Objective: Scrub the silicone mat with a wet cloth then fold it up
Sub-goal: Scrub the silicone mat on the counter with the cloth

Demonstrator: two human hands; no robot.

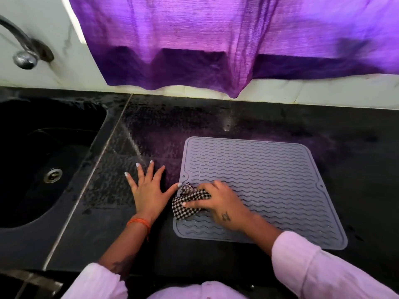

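- One grey mat point(259, 186), square with rounded corners and wavy ridges, lies flat on the black counter point(216, 119).
- Right hand point(222, 203) grips a checked cloth point(187, 201) at the mat's near-left corner.
- Left hand point(149, 190) rests spread flat on the counter, just left of the mat.

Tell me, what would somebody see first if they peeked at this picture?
Probably the bright purple fabric curtain hanging across the top, above the black stone counter. Next, the grey wavy-ribbed silicone mat lying flat at centre right, where the right hand grips a black-and-white checked cloth at its left edge. The left hand rests spread flat on the counter beside it.
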